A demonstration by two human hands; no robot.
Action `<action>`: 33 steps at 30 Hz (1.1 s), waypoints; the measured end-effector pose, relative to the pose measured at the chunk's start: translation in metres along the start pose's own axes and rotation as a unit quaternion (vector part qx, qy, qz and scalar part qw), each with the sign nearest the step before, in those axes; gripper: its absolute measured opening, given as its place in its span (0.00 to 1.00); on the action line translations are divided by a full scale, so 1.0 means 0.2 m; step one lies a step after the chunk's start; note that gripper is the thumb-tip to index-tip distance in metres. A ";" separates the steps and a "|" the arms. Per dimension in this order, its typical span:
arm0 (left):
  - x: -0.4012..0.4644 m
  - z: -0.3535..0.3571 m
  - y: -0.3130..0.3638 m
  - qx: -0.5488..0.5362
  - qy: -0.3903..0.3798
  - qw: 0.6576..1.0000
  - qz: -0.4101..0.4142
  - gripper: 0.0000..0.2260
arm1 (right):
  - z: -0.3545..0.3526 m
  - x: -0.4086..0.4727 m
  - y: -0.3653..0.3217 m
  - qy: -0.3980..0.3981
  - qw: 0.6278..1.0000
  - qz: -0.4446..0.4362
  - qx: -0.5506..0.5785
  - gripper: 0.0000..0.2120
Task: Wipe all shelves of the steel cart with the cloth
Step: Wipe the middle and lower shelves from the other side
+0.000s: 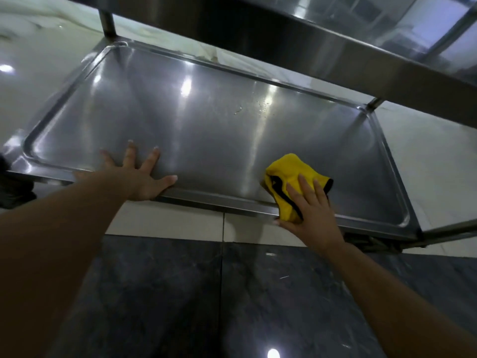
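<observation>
Now the flat right hand [312, 210] presses the crumpled yellow cloth [289, 182] on the lower steel cart shelf [196, 120]; open left hand [139, 174] braces; next, sweep toward the droplets [238, 109].

Head view looks steeply down (close) onto cart shelf [206, 120].

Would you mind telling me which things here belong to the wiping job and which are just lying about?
Belongs to the job:
- yellow cloth, pressed flat under the right hand
- lower shelf of the steel cart
- upper shelf
- left hand, braced on the shelf edge

Just there:
- tiled floor
- dark object at the left edge, too hidden to tell
</observation>
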State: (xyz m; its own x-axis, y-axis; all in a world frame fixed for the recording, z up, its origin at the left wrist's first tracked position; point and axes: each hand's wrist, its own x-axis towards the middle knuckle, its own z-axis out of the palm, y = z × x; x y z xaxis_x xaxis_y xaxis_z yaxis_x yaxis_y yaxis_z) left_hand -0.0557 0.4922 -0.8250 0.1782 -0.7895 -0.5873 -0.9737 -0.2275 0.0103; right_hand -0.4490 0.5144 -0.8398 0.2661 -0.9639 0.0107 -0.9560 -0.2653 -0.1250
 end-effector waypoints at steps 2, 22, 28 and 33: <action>-0.02 -0.01 -0.05 -0.003 0.002 1.000 -0.013 0.47 | 0.02 0.03 -0.04 -0.007 1.000 -0.014 0.003 0.44; 0.05 0.01 0.03 0.011 0.173 0.985 0.011 0.50 | -0.04 0.33 0.05 -0.023 0.962 0.260 0.074 0.28; 0.20 -0.01 -0.01 0.030 0.212 0.966 0.145 0.58 | 0.01 0.66 -0.37 0.000 0.960 0.275 0.054 0.26; 0.22 0.02 -0.01 0.015 0.218 0.967 0.132 0.60 | 0.06 1.01 -0.78 -0.094 0.994 0.050 0.028 0.28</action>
State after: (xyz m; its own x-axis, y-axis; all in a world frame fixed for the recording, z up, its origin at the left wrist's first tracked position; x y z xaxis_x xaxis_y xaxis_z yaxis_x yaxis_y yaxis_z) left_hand -0.0467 0.4607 -0.8545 -0.0397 -0.9845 -0.1709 -0.9960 0.0252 0.0862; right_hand -0.2442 0.3612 -0.8299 0.1931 -0.9628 -0.1892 -0.9718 -0.1611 -0.1720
